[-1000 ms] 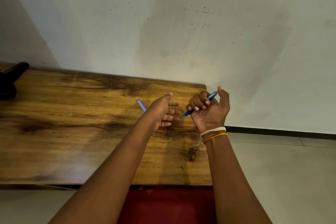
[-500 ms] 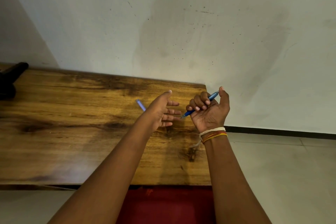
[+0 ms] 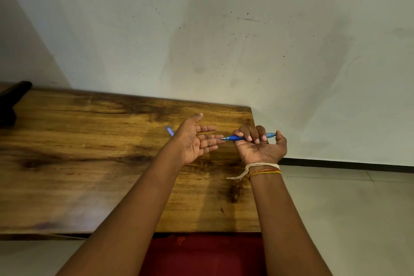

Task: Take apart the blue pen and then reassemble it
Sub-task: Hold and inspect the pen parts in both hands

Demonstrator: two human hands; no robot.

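Levelled out now: the blue pen (image 3: 248,137) has swung from a slant to lie three-to-nine, right hand (image 3: 261,144) curled round its barrel, tip just touching the left hand (image 3: 196,139), whose fingers (image 3: 207,128) are spread, above the counter (image 3: 89,152).

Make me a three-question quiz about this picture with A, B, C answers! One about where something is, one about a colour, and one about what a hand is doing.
1. Where does the small pale-blue piece lie?
A. on the wooden table
B. on the floor
C. in the left hand

2. What colour is the pen?
A. red
B. blue
C. green

3. How is the left hand?
A. in a fist
B. gripping the pen
C. open, palm showing

Answers:
1 A: the piece rests on the table beyond the left hand.
2 B: the pen's barrel is blue.
3 C: its fingers are straight; the right hand grips the pen.
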